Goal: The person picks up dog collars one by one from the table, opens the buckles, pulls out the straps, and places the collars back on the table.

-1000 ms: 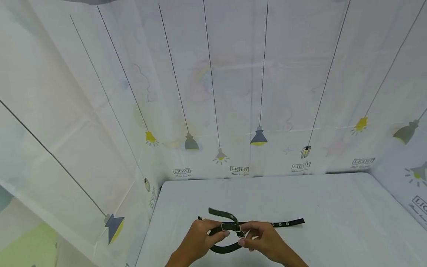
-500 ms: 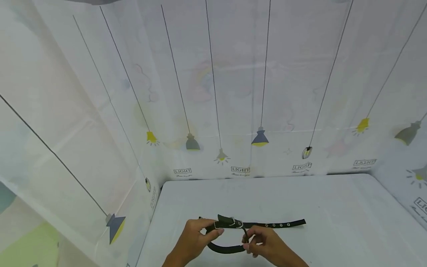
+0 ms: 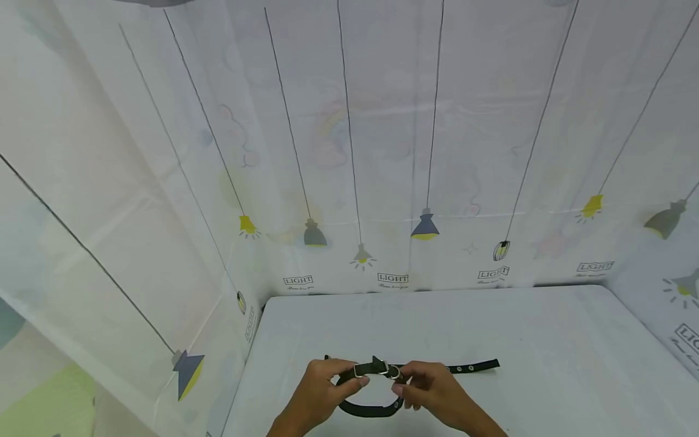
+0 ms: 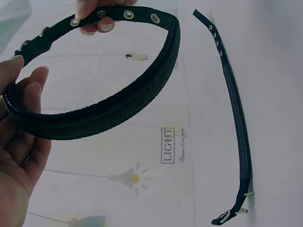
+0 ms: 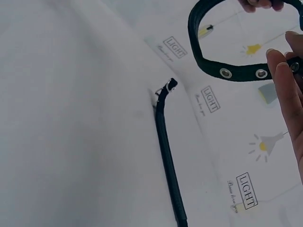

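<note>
A dark collar (image 3: 368, 411) with metal eyelets is held up in a loop, its buckle between my two hands. My left hand (image 3: 319, 391) pinches the band left of the buckle, beside a metal keeper. On the other side, my right hand (image 3: 434, 388) pinches the eyeleted part close to the D-ring. A short strap tip sticks up at the buckle. In the left wrist view the padded band (image 4: 109, 120) hangs in a wide curve below the fingers. A second, similar collar (image 4: 236, 118) lies stretched out on the table; in the head view its eyeleted end (image 3: 480, 366) shows beyond my right hand.
The white table (image 3: 557, 340) has rounded far corners. Behind it and at the sides hangs a pale cloth backdrop (image 3: 491, 121) printed with lamps and LIGHT labels.
The strap tip, long and pointing left above the buckle a second ago, now shows only a short end. My right hand dipped along the strap, then came back up beside the buckle.
</note>
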`<state>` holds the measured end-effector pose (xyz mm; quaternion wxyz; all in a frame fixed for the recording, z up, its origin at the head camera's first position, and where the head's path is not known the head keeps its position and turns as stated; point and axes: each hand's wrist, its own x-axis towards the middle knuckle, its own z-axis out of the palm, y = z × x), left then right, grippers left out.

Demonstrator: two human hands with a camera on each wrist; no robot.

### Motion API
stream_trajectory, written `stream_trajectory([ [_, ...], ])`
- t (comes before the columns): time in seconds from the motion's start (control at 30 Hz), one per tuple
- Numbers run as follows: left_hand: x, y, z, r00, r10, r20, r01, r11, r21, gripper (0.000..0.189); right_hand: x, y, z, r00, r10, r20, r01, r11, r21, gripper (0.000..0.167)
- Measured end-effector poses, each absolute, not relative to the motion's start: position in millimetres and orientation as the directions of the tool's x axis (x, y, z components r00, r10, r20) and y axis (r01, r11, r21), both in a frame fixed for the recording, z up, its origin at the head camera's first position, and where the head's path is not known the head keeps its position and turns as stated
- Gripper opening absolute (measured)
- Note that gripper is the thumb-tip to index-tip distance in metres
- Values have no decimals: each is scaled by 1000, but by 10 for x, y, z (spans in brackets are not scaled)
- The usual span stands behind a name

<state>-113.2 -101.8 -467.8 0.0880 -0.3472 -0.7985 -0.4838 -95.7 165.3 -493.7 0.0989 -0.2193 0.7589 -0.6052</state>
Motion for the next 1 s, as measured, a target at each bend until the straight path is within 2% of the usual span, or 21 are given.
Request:
stream_trajectory([
  [0.47,-1150,-1047,-4686,-742,446,501,655,321,684,14,-922,1869,-5072,-887,-445,121,-214,166,-963,20],
  [0.67,-1151,-1033,-4671,-720,458,521,680,317,661,14,-921,1847,-5041,-890,-424,166,-270,197,-943,16],
  [0.87,-1143,-1071,-4669,-770,446,456,623,377,685,11,-902,1892,-5018,-889,-423,175,-295,239,-925,17],
  [1.0,-1176,-1139,-4768,-797,408,446,600,444,666,13,-885,1999,-5067,-900,-410,151,-266,240,-934,20],
])
